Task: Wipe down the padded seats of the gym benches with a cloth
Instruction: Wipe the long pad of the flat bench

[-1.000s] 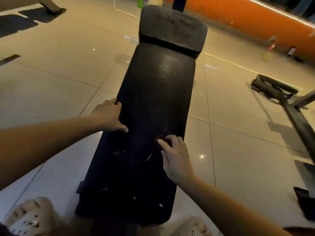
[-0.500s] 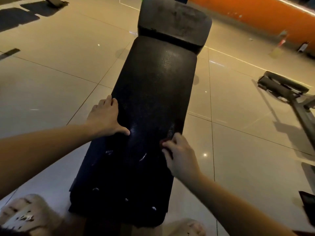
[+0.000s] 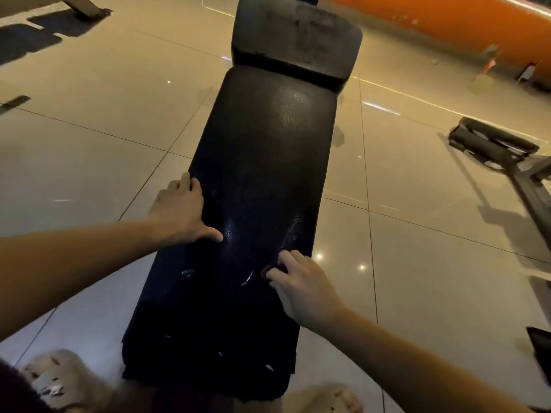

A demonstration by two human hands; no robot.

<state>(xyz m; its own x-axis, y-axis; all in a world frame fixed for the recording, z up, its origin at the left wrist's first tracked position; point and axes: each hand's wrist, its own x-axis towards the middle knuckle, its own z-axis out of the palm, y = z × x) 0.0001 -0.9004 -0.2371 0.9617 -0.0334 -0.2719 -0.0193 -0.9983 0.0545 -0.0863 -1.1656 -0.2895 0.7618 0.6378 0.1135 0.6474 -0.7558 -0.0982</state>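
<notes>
A long black padded bench (image 3: pixel 277 129) runs away from me, with a separate worn head pad (image 3: pixel 298 40) at its far end. A dark cloth (image 3: pixel 208 323) with small holes and a ragged near edge covers the near half of the seat. My left hand (image 3: pixel 182 213) lies flat on the left edge of the seat, fingers straight and thumb spread onto the cloth. My right hand (image 3: pixel 301 290) is near the right edge, its fingertips curled and pinching a fold of the cloth. Wrinkles run across the cloth between the two hands.
Glossy tiled floor surrounds the bench. Another machine's frame and pad (image 3: pixel 495 144) lie on the floor at the right, with a dark object (image 3: pixel 541 350) at the right edge. An orange wall (image 3: pixel 447 22) runs along the back. My sandalled feet (image 3: pixel 56 380) stand at the bench's near end.
My right hand has shifted slightly outward to the right edge, still on the cloth. My left hand has stayed on the left edge. The view has tilted a little.
</notes>
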